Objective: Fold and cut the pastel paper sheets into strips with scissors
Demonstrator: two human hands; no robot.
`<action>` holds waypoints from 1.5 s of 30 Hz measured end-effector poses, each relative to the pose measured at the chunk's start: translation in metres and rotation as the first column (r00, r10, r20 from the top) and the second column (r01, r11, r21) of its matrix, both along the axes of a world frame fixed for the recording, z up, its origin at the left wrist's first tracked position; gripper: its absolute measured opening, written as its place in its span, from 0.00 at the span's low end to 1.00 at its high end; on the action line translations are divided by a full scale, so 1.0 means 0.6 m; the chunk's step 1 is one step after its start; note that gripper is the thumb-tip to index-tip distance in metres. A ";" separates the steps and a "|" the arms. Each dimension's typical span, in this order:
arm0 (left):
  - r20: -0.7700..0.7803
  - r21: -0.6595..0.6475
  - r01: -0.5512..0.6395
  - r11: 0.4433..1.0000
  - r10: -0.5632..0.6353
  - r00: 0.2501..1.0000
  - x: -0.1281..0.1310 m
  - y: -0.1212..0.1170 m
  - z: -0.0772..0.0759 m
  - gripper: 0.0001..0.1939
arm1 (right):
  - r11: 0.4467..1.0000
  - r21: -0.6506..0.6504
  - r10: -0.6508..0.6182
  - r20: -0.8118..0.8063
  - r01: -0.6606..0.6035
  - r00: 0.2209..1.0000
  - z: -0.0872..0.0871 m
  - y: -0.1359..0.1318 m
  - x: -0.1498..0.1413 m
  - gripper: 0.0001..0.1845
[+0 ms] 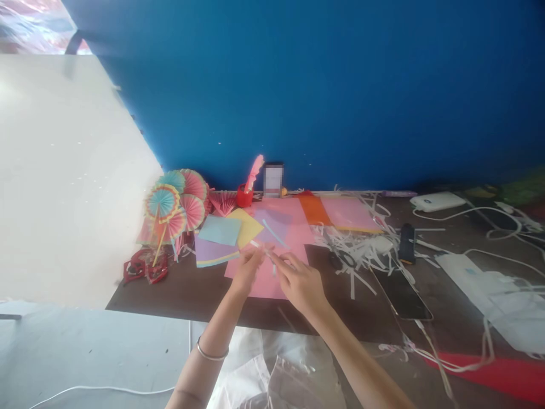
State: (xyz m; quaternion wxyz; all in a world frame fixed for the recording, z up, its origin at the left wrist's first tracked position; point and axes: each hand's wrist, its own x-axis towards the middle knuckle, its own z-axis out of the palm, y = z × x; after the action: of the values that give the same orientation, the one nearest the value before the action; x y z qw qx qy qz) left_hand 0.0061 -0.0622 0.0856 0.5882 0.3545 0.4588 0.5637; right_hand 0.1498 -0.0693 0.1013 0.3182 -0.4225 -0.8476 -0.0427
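Observation:
My left hand and my right hand meet over a pink paper sheet on the dark table. Both pinch a thin white paper strip between their fingertips; the strip is blurred by motion. A pale blue strip lies on the pink sheet just beyond the hands. A metal bangle circles my left wrist. To the left lie purple, light blue and yellow sheets.
Folded paper fans stand at the table's left, red bits in front of them. White paper shreds, a phone, a dark device, a white power bank and cables fill the right. A blue wall rises behind.

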 end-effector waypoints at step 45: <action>-0.563 0.143 0.226 0.963 -0.109 0.819 -0.031 -0.005 -0.004 0.08 | 0.916 -0.400 -0.146 -0.281 0.022 0.948 -0.014 0.019 -0.002 0.11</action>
State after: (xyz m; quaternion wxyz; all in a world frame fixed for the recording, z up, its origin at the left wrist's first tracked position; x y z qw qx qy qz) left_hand -0.0125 -0.0653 0.0833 0.4395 0.5989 0.5152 0.4275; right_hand 0.1489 -0.0576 0.0931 0.3522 -0.5155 -0.7602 0.1796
